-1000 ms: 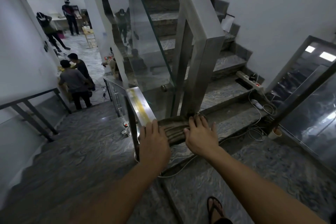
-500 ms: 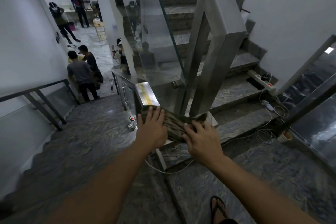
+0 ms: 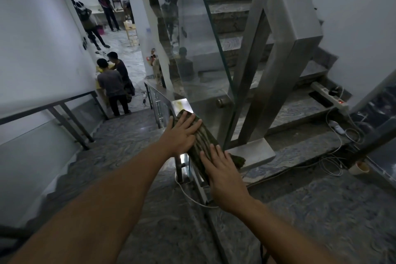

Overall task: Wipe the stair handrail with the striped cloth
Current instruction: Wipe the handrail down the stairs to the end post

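With both palms spread flat, I've got my left hand [image 3: 182,133] and right hand [image 3: 222,169] pressing the striped cloth [image 3: 202,141] onto the handrail [image 3: 181,104].

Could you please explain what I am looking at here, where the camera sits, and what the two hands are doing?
There is no machine: the camera is worn on a person's head, looking forward and down at their own bare arms on a stair landing. The left hand and right hand both lie flat, fingers spread, on a striped cloth draped over the steel handrail that runs down the lower flight. Neither hand grips anything; they press the cloth onto the rail. Beside it stands a glass panel. On the steps to the right lie a power strip and white cables.
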